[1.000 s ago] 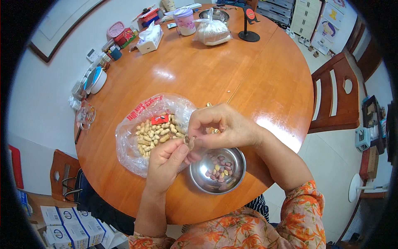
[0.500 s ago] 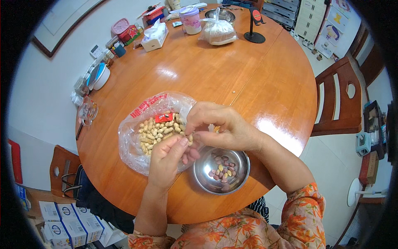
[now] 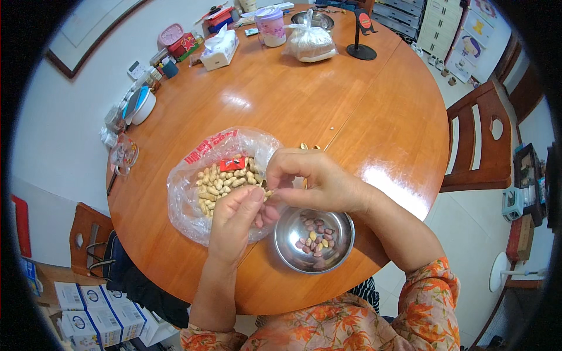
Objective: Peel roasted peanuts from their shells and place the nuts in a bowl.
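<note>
My left hand (image 3: 237,212) is closed, thumb and fingers pinching a peanut (image 3: 268,195) in its shell. The fingertips of my right hand (image 3: 313,180) close on the same peanut from the right. Below and left of them, a clear plastic bag (image 3: 181,213) with red print lies spread out, holding many unshelled peanuts (image 3: 218,185) and a small red packet (image 3: 232,164). Just under my right hand stands a steel bowl (image 3: 283,248) with several shelled kernels (image 3: 316,238), mostly pinkish, a few yellow. Broken shells (image 3: 304,145) show partly behind my right hand.
The round wooden table (image 3: 281,105) carries a tissue box (image 3: 220,51), a purple-lidded jar (image 3: 270,28), a tied plastic bag (image 3: 310,44) and a black stand (image 3: 360,50) toward its far side. Jars and a white tub (image 3: 143,108) line the left edge. A wooden chair (image 3: 477,140) stands right.
My right hand's fingers have shifted slightly down and to the right at the peanut. The broken shells behind that hand have come into view.
</note>
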`<action>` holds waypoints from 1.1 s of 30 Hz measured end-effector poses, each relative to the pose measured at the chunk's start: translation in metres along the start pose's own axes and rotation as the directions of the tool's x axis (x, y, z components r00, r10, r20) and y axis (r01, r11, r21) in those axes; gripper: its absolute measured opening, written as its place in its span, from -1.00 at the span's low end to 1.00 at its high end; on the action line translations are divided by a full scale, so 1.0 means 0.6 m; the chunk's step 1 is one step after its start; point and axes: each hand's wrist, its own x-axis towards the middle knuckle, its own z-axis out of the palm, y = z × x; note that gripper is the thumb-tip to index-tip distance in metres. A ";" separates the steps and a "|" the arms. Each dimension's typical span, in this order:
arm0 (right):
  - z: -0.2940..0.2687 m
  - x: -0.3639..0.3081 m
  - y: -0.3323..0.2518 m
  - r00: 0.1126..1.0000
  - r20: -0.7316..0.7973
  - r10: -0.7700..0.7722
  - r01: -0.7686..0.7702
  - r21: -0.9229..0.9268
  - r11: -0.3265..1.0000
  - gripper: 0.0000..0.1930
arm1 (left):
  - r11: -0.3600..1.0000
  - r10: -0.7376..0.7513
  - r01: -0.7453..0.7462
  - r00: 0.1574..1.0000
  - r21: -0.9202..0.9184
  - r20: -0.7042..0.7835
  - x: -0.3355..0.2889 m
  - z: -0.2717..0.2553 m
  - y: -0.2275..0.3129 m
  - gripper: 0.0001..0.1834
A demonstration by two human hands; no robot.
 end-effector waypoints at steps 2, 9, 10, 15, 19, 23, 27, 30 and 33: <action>0.000 0.002 -0.001 0.998 0.029 -0.056 0.059 -0.081 0.995 -0.85 | 1.000 -0.015 0.015 1.000 0.014 -0.011 0.001 -0.001 0.002 -0.70; -0.009 -0.001 -0.001 0.995 0.082 0.064 -0.071 0.075 0.995 -0.87 | 0.999 -0.034 0.034 0.999 0.014 -0.009 0.001 0.001 0.001 -0.76; -0.010 -0.002 0.000 0.990 0.097 0.103 -0.113 0.106 0.988 -0.88 | 0.999 -0.035 0.035 0.999 0.013 -0.007 0.001 0.002 0.001 -0.76; -0.006 -0.001 0.002 0.991 0.079 0.112 -0.122 0.135 0.983 -0.89 | 0.998 -0.009 0.009 1.000 0.066 -0.003 0.000 -0.003 -0.001 -0.78; -0.002 -0.002 0.006 0.990 0.043 0.133 -0.139 0.198 0.970 -0.89 | 0.997 -0.045 0.046 0.999 0.061 -0.018 0.000 0.003 0.009 -0.79; -0.006 -0.001 0.003 0.990 0.040 0.132 -0.137 0.135 0.981 -0.89 | 0.996 -0.042 0.043 0.999 0.072 -0.019 0.001 0.004 0.008 -0.83; -0.006 0.000 0.003 0.998 0.034 0.051 -0.051 0.009 0.999 -0.88 | 0.996 -0.005 0.007 1.000 0.094 -0.018 0.003 0.005 0.005 -0.87; -0.006 0.002 0.006 1.000 0.021 0.015 -0.015 -0.006 1.000 -0.88 | 0.982 0.008 -0.002 0.999 0.189 -0.032 0.002 0.006 0.006 -0.80; -0.009 0.001 0.013 1.000 0.018 0.013 -0.013 0.006 1.000 -0.88 | 0.992 -0.001 0.002 1.000 0.129 -0.009 0.007 -0.001 -0.002 -0.79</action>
